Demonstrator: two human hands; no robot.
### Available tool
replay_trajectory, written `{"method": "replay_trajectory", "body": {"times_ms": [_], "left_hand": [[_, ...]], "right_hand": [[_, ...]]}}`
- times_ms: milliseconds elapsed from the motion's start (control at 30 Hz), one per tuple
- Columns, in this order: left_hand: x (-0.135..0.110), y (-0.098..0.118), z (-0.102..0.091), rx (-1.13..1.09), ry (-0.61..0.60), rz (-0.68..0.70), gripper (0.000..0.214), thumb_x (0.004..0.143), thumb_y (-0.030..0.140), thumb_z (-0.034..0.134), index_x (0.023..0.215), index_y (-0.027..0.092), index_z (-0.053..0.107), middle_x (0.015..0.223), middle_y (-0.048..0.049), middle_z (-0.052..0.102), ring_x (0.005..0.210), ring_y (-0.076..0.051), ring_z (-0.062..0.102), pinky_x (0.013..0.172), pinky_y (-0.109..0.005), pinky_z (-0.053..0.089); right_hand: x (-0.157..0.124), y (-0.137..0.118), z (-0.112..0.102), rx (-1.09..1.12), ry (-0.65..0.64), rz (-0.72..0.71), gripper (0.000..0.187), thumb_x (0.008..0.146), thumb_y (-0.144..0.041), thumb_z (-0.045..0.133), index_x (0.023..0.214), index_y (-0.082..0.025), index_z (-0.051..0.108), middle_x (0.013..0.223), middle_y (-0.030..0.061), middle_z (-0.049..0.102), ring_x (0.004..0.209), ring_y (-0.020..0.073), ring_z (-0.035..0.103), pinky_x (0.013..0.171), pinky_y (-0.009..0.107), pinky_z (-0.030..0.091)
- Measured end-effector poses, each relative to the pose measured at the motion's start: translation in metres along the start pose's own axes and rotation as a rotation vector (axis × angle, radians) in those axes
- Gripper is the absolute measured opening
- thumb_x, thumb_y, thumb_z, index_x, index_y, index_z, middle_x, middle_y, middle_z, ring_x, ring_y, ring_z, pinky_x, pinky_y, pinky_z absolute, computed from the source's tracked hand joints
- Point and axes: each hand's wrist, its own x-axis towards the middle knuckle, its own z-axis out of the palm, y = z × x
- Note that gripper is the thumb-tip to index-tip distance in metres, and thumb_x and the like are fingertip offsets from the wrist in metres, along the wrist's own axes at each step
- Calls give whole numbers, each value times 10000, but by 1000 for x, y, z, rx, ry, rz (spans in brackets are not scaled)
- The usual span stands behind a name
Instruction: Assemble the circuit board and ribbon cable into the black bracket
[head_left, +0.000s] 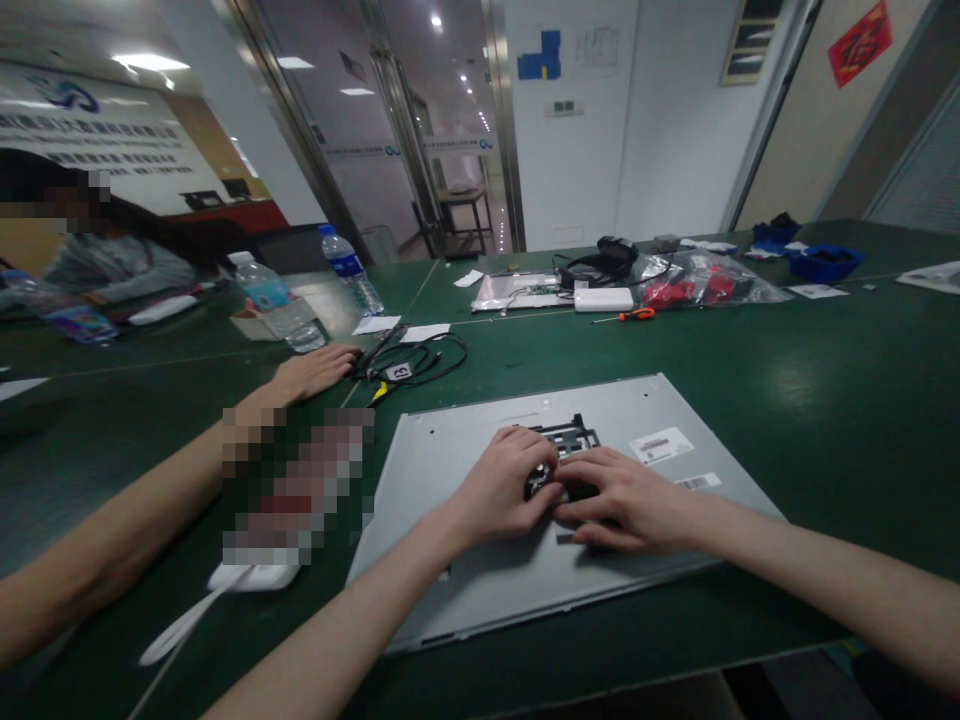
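A flat grey metal panel (465,590), which looks like the back of a display screen, lies on the green table in front of me. Both hands meet over its middle. My left hand (499,485) is closed, its thumb and fingers curled round a small black part (538,481) with shiny bits. From the other side my right hand (626,500) pinches at the same part, fingers bent and partly covering it. Just behind my fingers a black plastic bracket (574,435) sits on the panel. White labels (661,445) are stuck right of it.
At left, another person's hand (315,372) rests near a coiled black cable (427,355). Below it lies a blurred phone-like thing with a white cable. Water bottles (277,300) stand farther back. An orange screwdriver (634,316), a white box (604,299) and plastic bags (705,280) lie behind the panel.
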Motion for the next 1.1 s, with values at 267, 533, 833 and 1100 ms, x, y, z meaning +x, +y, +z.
{"method": "replay_trajectory", "body": {"times_ms": [267,533,833,1100], "left_hand": [[0,-1,0,41,5,3,137,811,222,640,938,222,586,965,-38,648,979,-248,583,986,-477,409],[0,0,0,46,-1,-9,67,875,226,591,940,220,607,974,-48,658,985,-249,588,986,-484,410],[1,-1,0,51,-9,4,77,889,194,563,952,214,603,962,-48,661,968,-243,591,960,-470,423],[1,-2,1,49,4,3,72,908,200,547,932,214,613,940,-51,666,938,-238,598,941,-465,432]], "right_hand": [[0,0,3,3,31,-12,263,1019,-353,549,1195,-224,696,1313,132,579,1203,253,521,1035,447,457],[-2,0,4,-69,70,-8,246,1002,-319,558,1181,-210,686,1307,130,599,1170,263,539,993,444,476],[-3,3,7,-89,130,-13,255,991,-301,563,1206,-218,672,1334,117,594,1161,256,538,987,435,462],[-3,3,9,-87,142,-4,256,1005,-323,537,1189,-208,672,1299,110,612,1135,259,541,974,440,465]]}}
